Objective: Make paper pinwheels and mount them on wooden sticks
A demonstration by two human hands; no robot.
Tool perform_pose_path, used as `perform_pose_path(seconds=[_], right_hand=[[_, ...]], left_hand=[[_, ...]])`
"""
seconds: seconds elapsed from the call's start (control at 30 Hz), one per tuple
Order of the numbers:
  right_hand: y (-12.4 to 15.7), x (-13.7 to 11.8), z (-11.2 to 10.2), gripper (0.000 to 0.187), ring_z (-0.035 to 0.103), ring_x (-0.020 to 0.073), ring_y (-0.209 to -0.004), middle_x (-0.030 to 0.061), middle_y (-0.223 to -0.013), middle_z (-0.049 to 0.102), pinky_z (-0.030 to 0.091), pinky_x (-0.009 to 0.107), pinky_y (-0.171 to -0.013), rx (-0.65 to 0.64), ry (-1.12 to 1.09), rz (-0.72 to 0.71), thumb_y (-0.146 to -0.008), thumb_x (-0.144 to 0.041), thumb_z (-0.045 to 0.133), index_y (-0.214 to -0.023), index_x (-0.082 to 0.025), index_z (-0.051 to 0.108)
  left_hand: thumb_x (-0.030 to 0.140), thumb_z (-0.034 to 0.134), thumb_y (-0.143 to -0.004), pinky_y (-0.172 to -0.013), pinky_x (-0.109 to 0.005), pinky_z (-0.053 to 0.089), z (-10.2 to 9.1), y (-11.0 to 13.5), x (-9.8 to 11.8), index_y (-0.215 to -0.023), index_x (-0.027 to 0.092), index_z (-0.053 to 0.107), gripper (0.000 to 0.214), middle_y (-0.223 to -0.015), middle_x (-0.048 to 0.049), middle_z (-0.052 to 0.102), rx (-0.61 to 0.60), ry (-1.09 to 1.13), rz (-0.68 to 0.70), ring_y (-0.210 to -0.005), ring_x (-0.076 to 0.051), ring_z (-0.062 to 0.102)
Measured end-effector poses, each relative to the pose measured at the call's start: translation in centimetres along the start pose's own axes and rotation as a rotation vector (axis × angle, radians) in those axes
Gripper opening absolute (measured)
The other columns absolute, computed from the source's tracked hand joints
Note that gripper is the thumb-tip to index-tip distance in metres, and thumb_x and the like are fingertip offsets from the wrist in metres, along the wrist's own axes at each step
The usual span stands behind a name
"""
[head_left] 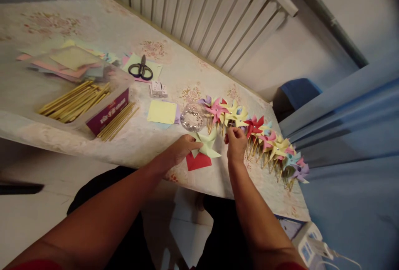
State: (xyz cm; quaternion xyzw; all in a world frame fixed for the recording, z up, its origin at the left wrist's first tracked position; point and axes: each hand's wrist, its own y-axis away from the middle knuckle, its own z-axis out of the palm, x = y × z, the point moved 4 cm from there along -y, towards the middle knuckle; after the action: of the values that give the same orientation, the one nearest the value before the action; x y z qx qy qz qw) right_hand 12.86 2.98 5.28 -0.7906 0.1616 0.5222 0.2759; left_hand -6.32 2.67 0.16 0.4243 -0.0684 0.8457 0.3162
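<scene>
Between the thumb and fingers of my left hand (183,148) is a pale green paper pinwheel (209,145). Below it on the table lies a red paper piece (198,162). My right hand (236,144) is closed in a pinch just right of the pinwheel; whatever its fingertips hold is too small to make out. Beyond my hands stands a round clear dish (192,119) with small shiny pieces inside. A row of colourful pinwheels on sticks (280,147) runs along the table to the right of my right hand.
At left, a clear plastic box (107,114) holds wooden sticks (75,101), with more sticks (118,123) beside it. Farther back are scissors (141,70), small white boxes (158,90) and yellow paper squares (161,112). A railing (193,12) borders the table; a blue curtain (352,145) hangs right.
</scene>
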Motion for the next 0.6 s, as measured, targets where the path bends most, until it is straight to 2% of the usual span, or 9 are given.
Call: perform_pose_path(seconds=[0.1, 0.2, 0.27, 0.37, 0.47, 0.6], right_hand=[[-2.6, -3.2, 2.5, 0.013, 0.048, 0.0109, -0.047, -0.0075, -0.052, 0.054, 0.038, 0.023, -0.051, -0.205, 0.088, -0.133, -0.076, -0.032, 0.061, -0.073, -0.020, 0.062], [-4.6, -4.8, 6.1, 0.011, 0.054, 0.0121, -0.054, -0.0046, -0.057, 0.060, 0.043, 0.024, -0.058, -0.475, 0.258, -0.293, -0.076, -0.026, 0.059, -0.071, -0.019, 0.065], [-5.2, -5.2, 8.5, 0.012, 0.056, 0.0126, -0.058, -0.0033, -0.060, 0.064, 0.044, 0.024, -0.063, -0.623, 0.436, -0.406, -0.076, -0.019, 0.057, -0.071, -0.018, 0.068], [-5.2, -5.3, 11.7, 0.019, 0.064, 0.0162, -0.073, 0.0042, -0.078, 0.074, 0.045, 0.025, -0.072, -0.799, 0.848, -0.579, -0.078, -0.010, 0.056, -0.078, -0.017, 0.074], [-4.7, -4.9, 13.8, 0.025, 0.069, 0.0224, -0.090, 0.0156, -0.099, 0.077, 0.047, 0.028, -0.079, -0.941, 1.228, -0.647, -0.085, -0.007, 0.054, -0.093, -0.013, 0.077], [-4.7, -4.2, 15.2, 0.025, 0.071, 0.0275, -0.099, 0.0231, -0.105, 0.076, 0.049, 0.031, -0.085, -0.999, 1.359, -0.626, -0.085, -0.006, 0.056, -0.098, -0.009, 0.078]], left_hand=[[0.023, 0.076, -0.065, -0.068, -0.028, 0.050, -0.1, 0.3, 0.3, -0.077, 0.014, 0.075, 0.015, -0.076, -0.0066, 0.075, -0.031, -0.003, -0.009, -0.066, -0.017, 0.066], [0.022, 0.076, -0.065, -0.069, -0.028, 0.050, -0.2, 0.8, 0.9, -0.075, 0.014, 0.074, 0.014, -0.073, -0.0061, 0.074, -0.054, -0.040, -0.019, -0.069, -0.018, 0.066], [0.020, 0.076, -0.064, -0.072, -0.029, 0.050, -0.1, 1.1, 1.4, -0.077, 0.014, 0.075, 0.015, -0.075, -0.0058, 0.074, -0.098, -0.048, -0.011, -0.071, -0.018, 0.066], [0.020, 0.076, -0.063, -0.076, -0.031, 0.051, -0.1, 1.4, 1.8, -0.082, 0.013, 0.075, 0.020, -0.080, -0.0066, 0.075, -0.162, -0.024, -0.007, -0.074, -0.019, 0.066], [0.023, 0.079, -0.063, -0.077, -0.031, 0.051, -0.2, 1.4, 2.0, -0.082, 0.013, 0.075, 0.021, -0.080, -0.0072, 0.074, -0.170, -0.012, 0.000, -0.074, -0.019, 0.066], [0.026, 0.083, -0.061, -0.075, -0.030, 0.050, -0.3, 1.2, 1.9, -0.082, 0.013, 0.075, 0.026, -0.079, -0.0072, 0.075, -0.193, 0.008, 0.008, -0.071, -0.018, 0.065]])
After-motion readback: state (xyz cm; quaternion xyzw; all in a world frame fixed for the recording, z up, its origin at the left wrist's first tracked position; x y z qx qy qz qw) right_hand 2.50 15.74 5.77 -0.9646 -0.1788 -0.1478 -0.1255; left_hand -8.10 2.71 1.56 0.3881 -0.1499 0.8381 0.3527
